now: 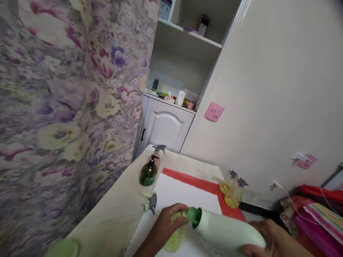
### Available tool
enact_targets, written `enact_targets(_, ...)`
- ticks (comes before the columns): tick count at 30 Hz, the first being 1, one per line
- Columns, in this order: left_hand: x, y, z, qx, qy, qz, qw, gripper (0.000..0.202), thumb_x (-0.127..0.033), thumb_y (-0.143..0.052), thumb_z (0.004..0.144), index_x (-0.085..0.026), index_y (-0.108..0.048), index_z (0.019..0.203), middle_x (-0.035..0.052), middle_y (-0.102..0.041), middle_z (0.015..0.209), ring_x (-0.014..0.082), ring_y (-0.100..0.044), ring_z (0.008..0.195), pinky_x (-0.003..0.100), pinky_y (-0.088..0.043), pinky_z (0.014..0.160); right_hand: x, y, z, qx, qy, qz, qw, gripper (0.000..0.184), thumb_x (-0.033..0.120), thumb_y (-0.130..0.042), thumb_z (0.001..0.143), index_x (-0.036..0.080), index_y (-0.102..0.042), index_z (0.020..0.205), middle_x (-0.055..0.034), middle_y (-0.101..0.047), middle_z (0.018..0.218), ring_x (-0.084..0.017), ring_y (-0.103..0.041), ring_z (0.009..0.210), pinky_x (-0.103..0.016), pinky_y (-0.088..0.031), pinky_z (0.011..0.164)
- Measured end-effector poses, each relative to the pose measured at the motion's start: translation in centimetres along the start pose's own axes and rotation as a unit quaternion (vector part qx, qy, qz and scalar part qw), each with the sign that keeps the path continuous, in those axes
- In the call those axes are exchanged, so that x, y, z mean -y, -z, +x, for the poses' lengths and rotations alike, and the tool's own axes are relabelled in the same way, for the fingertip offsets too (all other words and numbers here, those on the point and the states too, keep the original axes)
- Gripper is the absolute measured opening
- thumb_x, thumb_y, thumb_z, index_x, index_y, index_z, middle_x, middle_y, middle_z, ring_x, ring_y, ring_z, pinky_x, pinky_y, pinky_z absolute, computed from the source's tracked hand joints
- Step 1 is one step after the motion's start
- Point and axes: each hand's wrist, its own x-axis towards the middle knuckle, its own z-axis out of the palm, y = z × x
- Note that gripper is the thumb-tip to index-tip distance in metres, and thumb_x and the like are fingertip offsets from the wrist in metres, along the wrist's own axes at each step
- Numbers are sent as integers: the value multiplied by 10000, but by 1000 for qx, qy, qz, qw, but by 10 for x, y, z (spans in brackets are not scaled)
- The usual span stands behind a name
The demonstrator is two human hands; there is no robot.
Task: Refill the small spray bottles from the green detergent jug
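My right hand [270, 237] is wrapped round the body of a large pale green bottle [227, 232], tilted so its darker green neck [193, 216] points left and down. My left hand [167, 225] grips a small clear yellow-green bottle [177, 235] right under that neck. Both sit over a white sheet [182, 194] lying on a red mat [203, 184] on the table. A loose grey-and-green spray head [150, 204] lies just left of my left hand.
A dark green pump bottle [148, 173] and a pink spray bottle [158, 155] stand at the table's far left. Two yellow spray bottles [232, 189] stand by the wall. A floral curtain [66, 107] hangs on the left; a white cabinet [163, 125] is behind. A green lid [63, 248] lies at the near edge.
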Motion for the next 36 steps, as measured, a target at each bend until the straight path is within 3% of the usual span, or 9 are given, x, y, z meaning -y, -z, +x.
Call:
enact_targets(3,-2,0,-2,2,-8,2,1000,221,-218,-648,745,-206,-728,951,17,-753,952,225,-656,955,292,-465,870,8,4,3,80,-1,-95,992,233,454,-694,737,228,-677,791,31,-653,676,-128,-510,605,-218,-313,513)
enact_targets(8,-3,-1,-4,-11,-20,8,1000,179,-247,-659,768,-217,-732,929,10,-750,942,217,-656,947,276,-458,865,25,10,3,63,-8,-150,987,260,488,-705,707,244,-681,795,14,-693,700,-156,-581,623,-230,-330,528)
enact_targets(14,-1,-3,-3,-16,-15,8,1000,177,-242,-664,765,-217,-741,923,12,-757,924,214,-663,918,269,-467,830,36,14,4,52,-17,-210,976,409,636,-642,694,236,-690,764,-29,-714,687,-183,-609,595,-253,-317,506)
enact_targets(25,-5,-5,-4,-19,-26,24,999,190,-314,-659,778,-213,-745,913,25,-767,923,226,-670,918,288,-475,845,42,19,5,63,26,-205,976,338,575,-659,724,239,-674,758,-13,-712,688,-160,-596,570,-243,-312,496)
enact_targets(36,-7,-5,-6,-27,-24,31,999,163,-301,-662,773,-214,-739,887,13,-754,887,222,-668,896,282,-470,826,48,23,4,56,26,-212,975,380,603,-651,720,225,-678,749,-26,-708,673,-174,-625,575,-249,-335,504)
